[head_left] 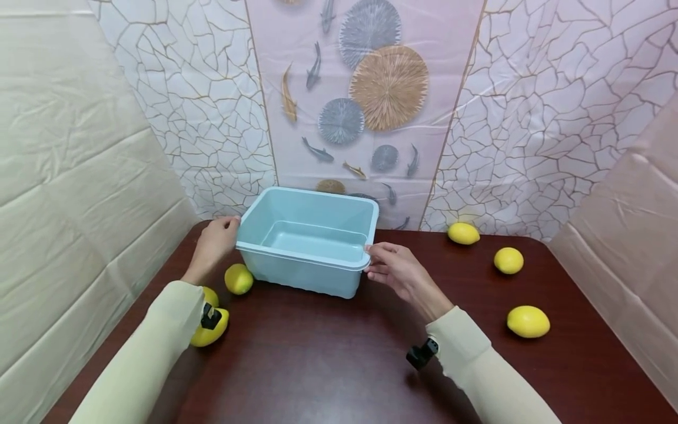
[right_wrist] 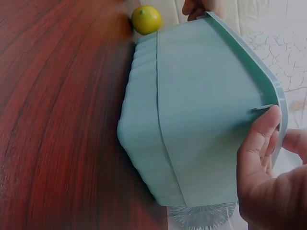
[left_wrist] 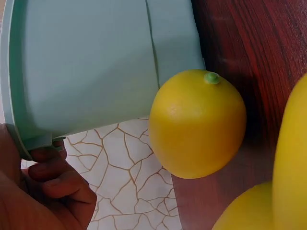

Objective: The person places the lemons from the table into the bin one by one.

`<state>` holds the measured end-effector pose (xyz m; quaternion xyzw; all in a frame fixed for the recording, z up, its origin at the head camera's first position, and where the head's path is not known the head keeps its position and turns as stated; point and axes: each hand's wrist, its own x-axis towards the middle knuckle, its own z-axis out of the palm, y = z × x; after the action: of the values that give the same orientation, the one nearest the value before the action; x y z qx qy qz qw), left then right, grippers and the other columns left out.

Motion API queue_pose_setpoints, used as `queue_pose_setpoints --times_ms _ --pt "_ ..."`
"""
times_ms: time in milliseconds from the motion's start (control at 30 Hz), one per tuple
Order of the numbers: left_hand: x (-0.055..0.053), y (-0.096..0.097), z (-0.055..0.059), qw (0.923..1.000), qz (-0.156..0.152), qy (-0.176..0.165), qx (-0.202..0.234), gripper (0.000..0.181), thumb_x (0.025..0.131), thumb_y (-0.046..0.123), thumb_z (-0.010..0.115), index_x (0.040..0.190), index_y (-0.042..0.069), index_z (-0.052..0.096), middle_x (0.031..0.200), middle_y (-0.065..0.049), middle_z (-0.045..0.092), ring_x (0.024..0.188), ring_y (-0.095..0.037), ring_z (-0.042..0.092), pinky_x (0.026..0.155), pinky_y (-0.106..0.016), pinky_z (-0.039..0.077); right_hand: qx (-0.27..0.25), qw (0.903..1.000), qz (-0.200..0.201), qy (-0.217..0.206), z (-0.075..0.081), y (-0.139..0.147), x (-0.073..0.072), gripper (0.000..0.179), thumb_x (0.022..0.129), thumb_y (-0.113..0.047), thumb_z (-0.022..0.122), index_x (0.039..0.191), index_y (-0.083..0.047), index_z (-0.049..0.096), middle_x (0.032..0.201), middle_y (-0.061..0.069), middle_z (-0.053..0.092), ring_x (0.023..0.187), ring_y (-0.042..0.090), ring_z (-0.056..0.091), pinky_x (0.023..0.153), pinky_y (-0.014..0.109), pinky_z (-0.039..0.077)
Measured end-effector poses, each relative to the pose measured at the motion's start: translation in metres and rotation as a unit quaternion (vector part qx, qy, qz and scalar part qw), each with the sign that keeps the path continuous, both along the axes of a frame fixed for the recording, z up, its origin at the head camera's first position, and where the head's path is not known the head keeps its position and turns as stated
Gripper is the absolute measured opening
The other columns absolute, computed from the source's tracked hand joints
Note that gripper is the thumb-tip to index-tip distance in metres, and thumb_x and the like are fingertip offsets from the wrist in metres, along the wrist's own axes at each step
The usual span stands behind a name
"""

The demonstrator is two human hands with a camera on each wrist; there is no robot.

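A light blue plastic bin (head_left: 304, 271) with nothing inside it is at the back of the dark wood table, turned slightly askew. My left hand (head_left: 216, 240) grips its rim at the left end; in the left wrist view the fingers (left_wrist: 62, 177) curl under the lip. The right hand (head_left: 399, 274) pinches the rim at the right front corner, thumb above and fingers (right_wrist: 261, 139) below. Just left of the bin sits a yellow lemon (head_left: 239, 279), close to its wall. Two more yellow fruits, one of them a lemon (head_left: 210, 330), lie under the left forearm, partly hidden by the sleeve.
On the right side of the table (head_left: 328, 365) lie three lemons: one at the back (head_left: 463, 234), a second lemon (head_left: 508, 261) and a nearer lemon (head_left: 528, 321). Patterned cloth (head_left: 339, 147) hangs behind the table, with plain cloth at both sides.
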<state>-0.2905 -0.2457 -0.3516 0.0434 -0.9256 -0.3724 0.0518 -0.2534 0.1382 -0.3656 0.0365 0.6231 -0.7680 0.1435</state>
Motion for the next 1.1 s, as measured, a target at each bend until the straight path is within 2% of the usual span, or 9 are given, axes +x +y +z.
queue_pose_setpoints --times_ms 67,267,467,667,833,1100 --pt "0.001 0.001 0.0 1.0 0.001 0.0 0.0 0.062 0.114 0.049 0.026 0.142 0.005 0.06 0.132 -0.019 0.064 0.123 -0.037 0.058 0.104 -0.058 0.046 0.0 1.0 0.004 -0.001 0.0 0.002 0.001 0.018 0.105 -0.015 0.065 0.116 -0.002 0.062 0.081 0.003 0.065 0.069 0.013 0.066 0.067 0.023 0.058" --pt "-0.004 0.005 -0.001 0.9997 -0.003 0.021 0.012 0.058 0.113 0.051 0.033 0.137 0.008 0.064 0.123 -0.017 0.068 0.111 -0.033 0.059 0.093 -0.049 0.047 0.013 0.9999 0.007 0.003 0.001 0.009 0.001 0.024 0.105 -0.018 0.066 0.121 0.0 0.06 0.083 0.003 0.064 0.071 0.012 0.067 0.069 0.023 0.058" --pt "0.0 0.009 -0.002 0.9988 -0.003 0.046 0.016 0.062 0.113 0.053 0.035 0.143 0.006 0.062 0.127 -0.019 0.068 0.114 -0.035 0.063 0.097 -0.053 0.05 0.047 0.9984 0.011 0.029 0.001 0.012 0.008 0.023 0.105 -0.019 0.065 0.118 -0.001 0.061 0.086 0.003 0.066 0.074 0.012 0.067 0.071 0.023 0.058" --pt "0.004 0.015 -0.006 0.9987 -0.003 0.045 0.024 0.058 0.113 0.051 0.036 0.135 0.006 0.065 0.121 -0.018 0.069 0.109 -0.034 0.063 0.094 -0.051 0.05 0.058 0.9974 0.001 0.041 0.003 0.018 0.016 0.024 0.104 -0.019 0.066 0.118 0.0 0.062 0.087 0.002 0.067 0.074 0.012 0.066 0.07 0.022 0.057" --pt "0.01 0.022 -0.007 0.9976 -0.007 0.037 0.059 0.057 0.112 0.051 0.04 0.132 0.004 0.066 0.122 -0.018 0.069 0.112 -0.033 0.063 0.096 -0.049 0.051 0.058 0.997 0.01 0.051 0.008 0.032 0.02 0.024 0.105 -0.018 0.065 0.12 0.001 0.061 0.09 0.001 0.067 0.074 0.011 0.065 0.071 0.021 0.057" --pt "0.019 0.04 -0.006 0.9946 -0.015 0.04 0.094 0.057 0.112 0.051 0.042 0.125 0.002 0.069 0.11 -0.017 0.07 0.09 -0.029 0.064 0.074 -0.035 0.051 0.088 0.9935 0.017 0.071 0.015 0.056 0.027 0.022 0.106 -0.019 0.064 0.118 -0.001 0.062 0.09 0.001 0.066 0.074 0.012 0.065 0.072 0.024 0.057"
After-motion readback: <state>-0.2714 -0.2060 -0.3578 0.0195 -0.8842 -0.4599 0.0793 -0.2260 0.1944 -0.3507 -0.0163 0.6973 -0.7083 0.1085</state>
